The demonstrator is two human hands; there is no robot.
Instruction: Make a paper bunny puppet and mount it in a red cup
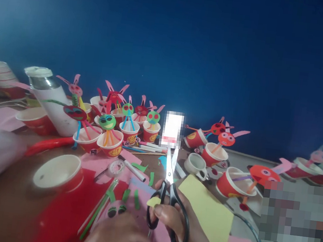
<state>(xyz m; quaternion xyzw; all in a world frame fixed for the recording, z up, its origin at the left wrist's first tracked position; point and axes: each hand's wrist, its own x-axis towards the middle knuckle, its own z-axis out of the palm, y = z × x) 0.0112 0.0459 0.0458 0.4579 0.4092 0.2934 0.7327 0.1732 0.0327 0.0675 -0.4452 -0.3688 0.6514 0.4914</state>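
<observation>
My right hand [173, 218] is closed around black-handled scissors [169, 173], whose blades point away from me and stand slightly apart. A small yellow paper scrap [154, 202] sits between its thumb and a finger, by the handle loops. My left hand [118, 233] is low in the middle, smeared by motion, so its fingers are unclear. Just beyond it lies a pink paper face [114, 206] with dark eyes and green lids, partly hidden by the hand. Green paper strips [136, 199] lie close by on pink paper.
Red paper cups [109, 148] carrying paper rabbit figures line the back and right. A white flask [53, 104] leans at left. A yellow sheet [207, 211], a marker [134, 170], a tape roll [116, 167] and a mug [195, 164] surround the hands.
</observation>
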